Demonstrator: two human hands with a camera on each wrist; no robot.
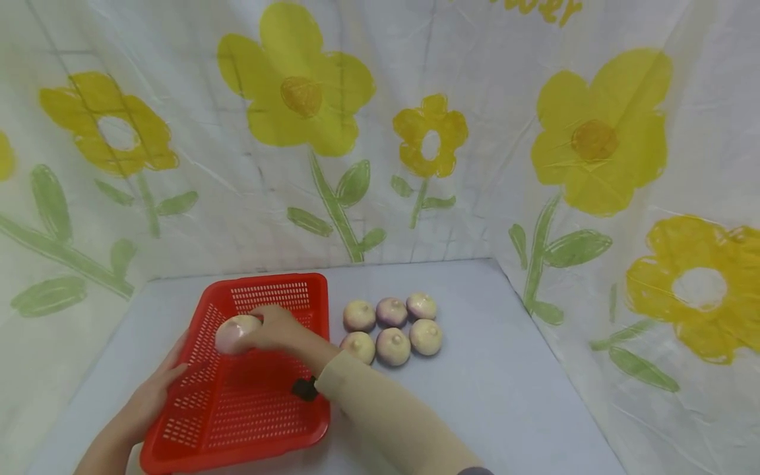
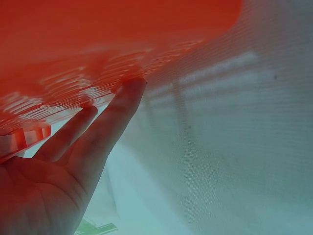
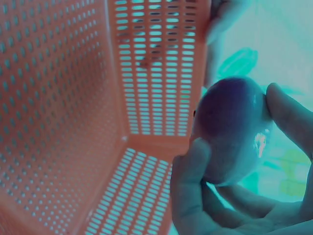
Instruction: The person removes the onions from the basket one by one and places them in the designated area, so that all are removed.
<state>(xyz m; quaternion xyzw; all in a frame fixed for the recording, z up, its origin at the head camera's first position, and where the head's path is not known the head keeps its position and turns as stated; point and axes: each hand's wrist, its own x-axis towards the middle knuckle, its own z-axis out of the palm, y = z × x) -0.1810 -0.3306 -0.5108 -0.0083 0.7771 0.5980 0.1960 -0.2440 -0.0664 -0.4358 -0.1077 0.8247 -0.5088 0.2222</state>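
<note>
My right hand [image 1: 270,330] is over the red plastic basket [image 1: 325,369] and holds a pale turnip [image 1: 233,335] between thumb and fingers. In the right wrist view the turnip [image 3: 232,129] shows a dark purple side, with fingertips on opposite sides of it. My left hand [image 1: 148,399] grips the basket's left side, thumb near the rim. In the left wrist view, fingers of the left hand [image 2: 63,166] reach up against the outer slotted wall. The basket sits tilted. I see no turnip inside it.
Several cream and purple turnips [image 1: 393,346] stand in two rows on the pale table [image 1: 493,396], just right of the basket. A white sheet with yellow flowers [image 1: 475,218] hangs behind the table and along its sides. A dark band [image 1: 305,389] is on the right wrist.
</note>
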